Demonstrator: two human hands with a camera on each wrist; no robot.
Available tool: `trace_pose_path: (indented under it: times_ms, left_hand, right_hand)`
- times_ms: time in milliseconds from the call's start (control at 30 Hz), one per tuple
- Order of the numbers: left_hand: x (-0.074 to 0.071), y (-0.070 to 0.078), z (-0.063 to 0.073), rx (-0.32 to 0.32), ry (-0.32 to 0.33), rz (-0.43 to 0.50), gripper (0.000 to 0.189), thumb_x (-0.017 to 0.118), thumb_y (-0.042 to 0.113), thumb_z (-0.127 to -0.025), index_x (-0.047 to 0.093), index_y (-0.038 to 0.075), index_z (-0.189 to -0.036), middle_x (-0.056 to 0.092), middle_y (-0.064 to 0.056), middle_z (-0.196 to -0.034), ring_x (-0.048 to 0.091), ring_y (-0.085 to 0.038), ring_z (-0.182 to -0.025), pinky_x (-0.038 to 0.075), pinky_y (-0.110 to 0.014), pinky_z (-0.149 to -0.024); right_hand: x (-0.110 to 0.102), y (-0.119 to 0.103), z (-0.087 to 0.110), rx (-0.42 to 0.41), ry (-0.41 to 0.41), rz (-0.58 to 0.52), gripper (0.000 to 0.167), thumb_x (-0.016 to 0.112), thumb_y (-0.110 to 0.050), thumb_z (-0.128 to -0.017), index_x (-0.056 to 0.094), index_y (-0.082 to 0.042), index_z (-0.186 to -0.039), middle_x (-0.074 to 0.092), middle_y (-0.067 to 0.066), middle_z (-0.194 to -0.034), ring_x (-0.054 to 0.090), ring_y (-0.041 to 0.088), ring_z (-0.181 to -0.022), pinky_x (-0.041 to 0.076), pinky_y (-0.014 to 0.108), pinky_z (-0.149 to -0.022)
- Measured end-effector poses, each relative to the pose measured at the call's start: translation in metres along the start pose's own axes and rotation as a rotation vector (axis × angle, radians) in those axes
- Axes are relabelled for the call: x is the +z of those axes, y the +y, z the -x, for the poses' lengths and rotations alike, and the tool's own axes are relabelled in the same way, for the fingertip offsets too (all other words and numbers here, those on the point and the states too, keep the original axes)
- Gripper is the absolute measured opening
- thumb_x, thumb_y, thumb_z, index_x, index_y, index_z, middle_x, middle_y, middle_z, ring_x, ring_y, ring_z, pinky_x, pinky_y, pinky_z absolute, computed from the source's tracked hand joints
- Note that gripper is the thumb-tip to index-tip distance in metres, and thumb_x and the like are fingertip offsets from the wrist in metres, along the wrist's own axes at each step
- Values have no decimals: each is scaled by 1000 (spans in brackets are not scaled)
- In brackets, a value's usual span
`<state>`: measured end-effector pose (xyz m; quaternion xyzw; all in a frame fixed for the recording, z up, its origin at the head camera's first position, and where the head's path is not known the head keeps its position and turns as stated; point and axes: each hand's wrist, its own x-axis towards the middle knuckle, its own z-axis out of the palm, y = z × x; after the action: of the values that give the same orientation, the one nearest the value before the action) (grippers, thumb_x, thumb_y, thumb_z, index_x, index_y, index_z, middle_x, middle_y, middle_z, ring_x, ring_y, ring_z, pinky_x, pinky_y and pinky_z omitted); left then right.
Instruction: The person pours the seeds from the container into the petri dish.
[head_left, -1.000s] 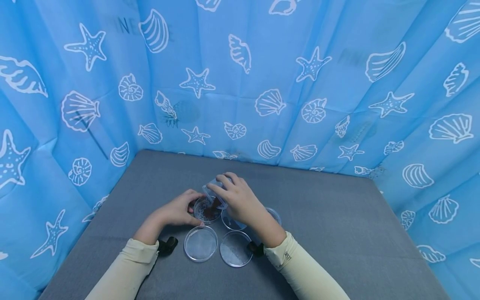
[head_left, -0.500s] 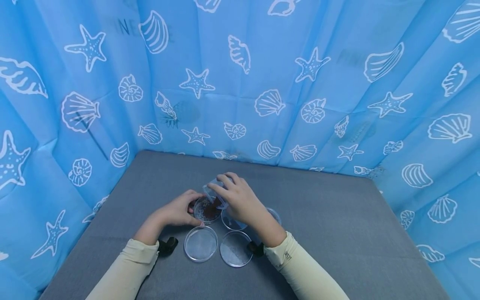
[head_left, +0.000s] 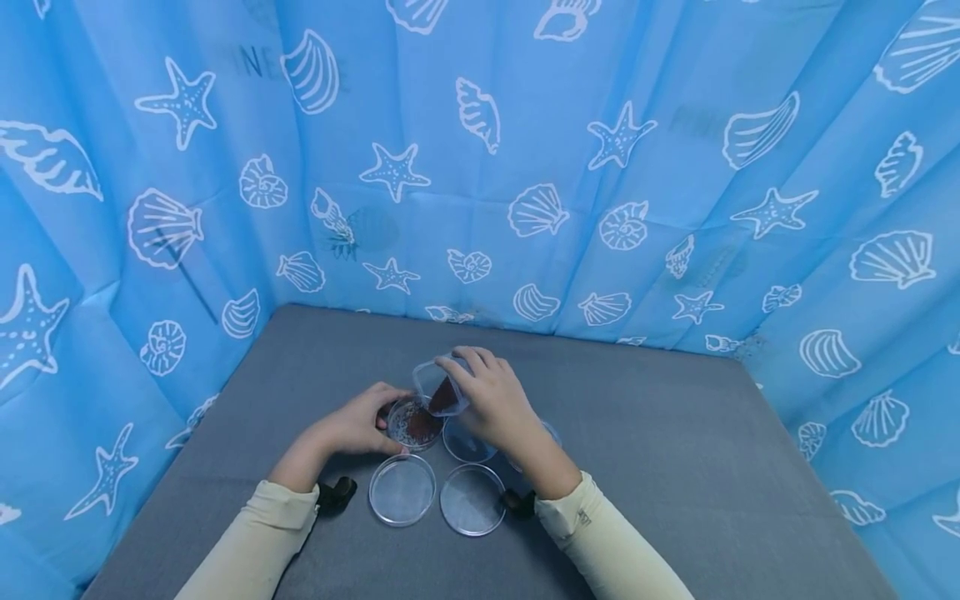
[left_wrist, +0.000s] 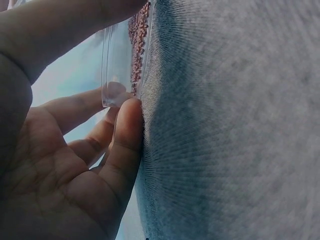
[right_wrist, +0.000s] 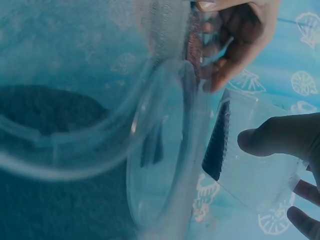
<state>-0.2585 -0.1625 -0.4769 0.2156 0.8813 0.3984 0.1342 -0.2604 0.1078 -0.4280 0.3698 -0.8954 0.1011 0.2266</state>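
Observation:
My left hand [head_left: 360, 423] grips the side of a clear petri dish [head_left: 422, 448], its thumb and fingers spread around the rim. Reddish-brown grains [left_wrist: 136, 50] cover part of the dish's floor, as the left wrist view shows from the side. Just above and right of that dish, my right hand [head_left: 495, 404] holds a clear plastic box [head_left: 426, 380] between thumb and fingers. The box is tilted toward the dish, and dark reddish grains [head_left: 444, 396] lie gathered in its lower corner. In the right wrist view the thumb presses on the box's side.
Two clear round dishes, a left one [head_left: 402, 490] and a right one [head_left: 472, 500], lie nearer me on the grey table [head_left: 637, 433]. Another dish [head_left: 467, 443] sits beside the gripped one, and one more shows partly behind my right wrist. A blue shell-patterned curtain [head_left: 480, 167] surrounds the table.
My right hand has moved slightly right and tipped the box back, and the stream of grains at its edge has stopped. My left hand keeps its grip on the petri dish.

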Motion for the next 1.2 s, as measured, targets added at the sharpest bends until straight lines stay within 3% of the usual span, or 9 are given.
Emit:
trace_pose_path:
  times_ms: [133,267,500,633,767,967,1200]
  left_hand:
    - [1,-1,-1,16,2,7,93,97,25,-76,52,4,-155,55,-16,-137,57,-21,-104,52,-31,-84]
    - [2,-1,-2,20,5,11,92,98,24,-76,53,4,-154,55,-16,-136,56,-20,-103,51,-29,-83]
    - [4,-1,-3,32,7,19,93,98,22,-74,53,2,-153,55,-15,-133,56,-20,-102,51,-26,-81]
    - [4,-2,-4,27,5,17,94,98,23,-74,53,3,-154,55,-16,-134,56,-20,-104,52,-27,-82]
    - [3,-2,-3,27,-1,19,93,98,23,-75,52,2,-154,55,-17,-137,56,-21,-106,52,-27,-83]
    - [0,-1,0,8,4,12,95,98,24,-76,51,2,-155,54,-18,-138,56,-21,-104,51,-28,-82]
    - [0,2,-1,5,0,8,95,98,26,-75,51,3,-155,55,-16,-136,56,-21,-104,51,-27,-82]
  right_hand:
    - [-6,10,5,74,36,-85,90,94,-7,-72,54,-16,-152,59,13,-146,58,36,-135,60,52,-93]
    - [-15,23,12,200,41,-248,93,97,-8,-72,51,-14,-153,56,11,-147,59,34,-131,63,48,-86]
    - [-27,54,30,445,78,-522,94,97,-12,-75,46,-9,-155,53,19,-146,57,39,-132,64,46,-92]
    - [-35,78,44,583,94,-606,93,97,-16,-77,45,-10,-155,53,20,-147,58,41,-133,64,49,-91]
    - [-39,101,59,690,52,-680,92,95,-21,-81,43,-13,-157,51,21,-151,56,43,-137,61,55,-97]
    - [-34,128,75,743,-28,-735,94,94,-22,-82,40,-11,-158,46,25,-155,51,48,-142,52,61,-106]
    - [-31,142,89,770,-81,-743,95,94,-21,-83,38,-8,-158,45,26,-157,49,51,-144,48,62,-113]
